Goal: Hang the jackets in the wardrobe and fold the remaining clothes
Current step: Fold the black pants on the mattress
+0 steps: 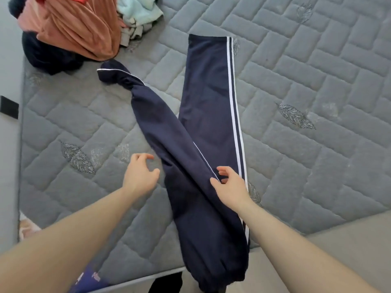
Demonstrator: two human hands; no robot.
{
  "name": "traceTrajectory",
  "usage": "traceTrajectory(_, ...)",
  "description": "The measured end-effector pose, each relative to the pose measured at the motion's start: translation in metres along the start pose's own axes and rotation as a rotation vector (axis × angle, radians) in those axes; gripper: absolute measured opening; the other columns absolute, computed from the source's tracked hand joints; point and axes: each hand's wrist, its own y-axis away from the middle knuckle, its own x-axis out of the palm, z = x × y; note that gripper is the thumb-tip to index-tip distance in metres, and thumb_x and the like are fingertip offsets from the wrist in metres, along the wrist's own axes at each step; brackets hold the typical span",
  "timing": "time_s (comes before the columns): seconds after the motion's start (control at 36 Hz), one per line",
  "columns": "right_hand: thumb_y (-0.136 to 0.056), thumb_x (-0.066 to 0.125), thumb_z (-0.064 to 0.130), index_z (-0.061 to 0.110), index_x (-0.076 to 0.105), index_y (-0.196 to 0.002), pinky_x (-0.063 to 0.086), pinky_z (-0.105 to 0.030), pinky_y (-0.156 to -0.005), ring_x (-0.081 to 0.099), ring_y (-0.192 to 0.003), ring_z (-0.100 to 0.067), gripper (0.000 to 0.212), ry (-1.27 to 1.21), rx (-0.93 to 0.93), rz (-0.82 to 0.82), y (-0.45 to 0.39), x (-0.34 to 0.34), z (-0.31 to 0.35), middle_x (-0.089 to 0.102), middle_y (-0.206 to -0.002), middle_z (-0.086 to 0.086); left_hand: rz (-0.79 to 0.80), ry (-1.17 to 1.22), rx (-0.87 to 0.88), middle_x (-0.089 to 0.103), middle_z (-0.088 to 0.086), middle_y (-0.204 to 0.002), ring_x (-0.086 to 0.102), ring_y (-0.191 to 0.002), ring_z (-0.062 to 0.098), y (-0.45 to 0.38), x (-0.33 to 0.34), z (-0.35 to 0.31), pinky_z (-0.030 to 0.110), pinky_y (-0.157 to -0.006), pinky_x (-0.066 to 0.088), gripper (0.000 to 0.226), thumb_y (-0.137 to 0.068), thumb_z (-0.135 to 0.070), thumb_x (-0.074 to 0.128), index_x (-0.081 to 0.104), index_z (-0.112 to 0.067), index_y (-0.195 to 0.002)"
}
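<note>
Grey quilted mattress (pixel 296 85), navy trousers (pixel 211 115) spread out, fold not yet begun.

Trousers lay lengthwise down the middle, waistband hanging off the near edge, legs splayed in a V; the right leg was flat with its white stripes showing, the left leg twisted near the cuff. Right hand (pixel 229 183) hovered at the thigh seam, fingers loosely curled and touching the cloth, gripping nothing I could make out. Left hand (pixel 140 173) hung just beside the left leg, fingers half-curled, empty. Far corner held a pile (pixel 69 28) of unfolded clothes, so most of the job looked undone; no wardrobe or hung jackets were in view.
</note>
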Motion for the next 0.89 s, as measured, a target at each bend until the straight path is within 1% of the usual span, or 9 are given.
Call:
traceTrajectory(0.08, -0.094, 0.064, 0.036, 0.026, 0.048, -0.145, 0.048, -0.036, -0.103, 0.058, -0.119, -0.014, 0.054, 0.024, -0.001, 0.003, -0.032, 0.017, 0.031, 0.053, -0.14, 0.009, 0.026, -0.107, -0.079, 0.042, 0.008, -0.145, 0.053, -0.126, 0.033, -0.039, -0.019, 0.013, 0.042, -0.106, 0.041, 0.056, -0.084, -0.027, 0.072, 0.055, -0.015, -0.136)
traceTrajectory(0.19, -0.096, 0.062, 0.038, 0.023, 0.04, -0.152, 0.043, -0.031, -0.102, 0.052, -0.131, -0.017, 0.062, 0.08, 0.026, 0.001, -0.071, 0.034, 0.06, 0.049, -0.147, 0.005, 0.051, -0.167, -0.108, 0.028, 0.009, -0.158, 0.039, -0.139, 0.039, -0.082, -0.031, 0.017, 0.045, -0.116, 0.033, 0.072, -0.085, -0.033, 0.072, 0.043, -0.015, -0.148)
traceTrajectory(0.25, -0.095, 0.064, 0.039, 0.023, 0.041, -0.152, 0.045, -0.032, -0.099, 0.056, -0.124, -0.018, 0.064, 0.109, 0.056, 0.003, -0.085, 0.039, 0.069, 0.056, -0.138, 0.005, 0.082, -0.178, -0.115, 0.021, 0.007, -0.163, 0.034, -0.142, 0.04, -0.1, -0.032, 0.015, 0.045, -0.118, 0.03, 0.077, -0.085, -0.034, 0.071, 0.038, -0.018, -0.152)
traceTrajectory(0.33, -0.092, 0.068, 0.035, 0.022, 0.046, -0.147, 0.046, -0.028, -0.089, 0.06, -0.106, -0.013, 0.061, 0.092, 0.083, 0.084, -0.098, 0.042, 0.077, 0.067, -0.102, 0.013, 0.147, -0.196, -0.115, 0.015, 0.005, -0.167, 0.031, -0.143, 0.045, -0.122, -0.032, 0.01, 0.044, -0.118, 0.028, 0.078, -0.084, -0.041, 0.068, 0.035, -0.025, -0.153)
traceTrajectory(0.42, -0.093, 0.064, 0.029, 0.025, 0.067, -0.117, 0.052, -0.028, -0.084, 0.066, -0.096, -0.01, 0.024, 0.179, 0.006, 0.12, -0.101, 0.039, 0.082, 0.07, -0.092, 0.014, 0.19, -0.199, -0.145, 0.01, -0.001, -0.169, 0.026, -0.142, 0.049, -0.138, -0.031, 0.001, 0.044, -0.115, 0.028, 0.077, -0.083, -0.045, 0.063, 0.033, -0.032, -0.153)
traceTrajectory(0.53, -0.094, 0.056, 0.024, 0.032, 0.067, -0.086, 0.049, -0.023, -0.07, 0.062, -0.077, -0.004, 0.015, 0.109, -0.096, -0.118, -0.1, 0.019, 0.085, 0.067, -0.084, 0.015, 0.26, -0.234, -0.152, 0.008, -0.002, -0.169, 0.024, -0.145, 0.045, -0.151, -0.035, -0.004, 0.043, -0.114, 0.027, 0.077, -0.083, -0.047, 0.06, 0.031, -0.038, -0.153)
traceTrajectory(0.69, -0.097, 0.055, 0.012, 0.018, 0.066, -0.097, 0.047, -0.04, -0.086, 0.06, -0.091, -0.026, 0.013, 0.008, -0.025, -0.559, -0.102, -0.025, 0.07, 0.065, -0.097, -0.002, 0.358, -0.351, -0.113, 0.004, -0.007, -0.168, 0.022, -0.139, 0.049, -0.156, -0.049, 0.003, 0.044, -0.114, 0.03, 0.079, -0.086, -0.047, 0.058, 0.02, -0.046, -0.155)
traceTrajectory(0.81, -0.094, 0.058, 0.01, 0.012, 0.066, -0.102, 0.044, -0.04, -0.09, 0.061, -0.105, -0.035, 0.012, 0.078, 0.189, -0.516, -0.108, -0.043, 0.052, 0.066, -0.106, -0.012, 0.31, -0.313, -0.108, 0.013, -0.005, -0.16, 0.02, -0.139, 0.043, -0.161, -0.054, -0.004, 0.048, -0.109, 0.04, 0.073, -0.086, -0.045, 0.063, 0.029, -0.041, -0.151)
traceTrajectory(0.89, -0.087, 0.06, 0.007, 0.018, 0.062, -0.111, 0.043, -0.038, -0.093, 0.059, -0.11, -0.03, 0.026, 0.143, 0.19, -0.42, -0.114, -0.047, 0.056, 0.058, -0.113, -0.002, 0.198, -0.278, -0.13, 0.005, -0.001, -0.163, 0.01, -0.145, 0.043, -0.171, -0.054, -0.018, 0.053, -0.114, 0.035, 0.084, -0.084, -0.045, 0.066, 0.023, -0.036, -0.155)
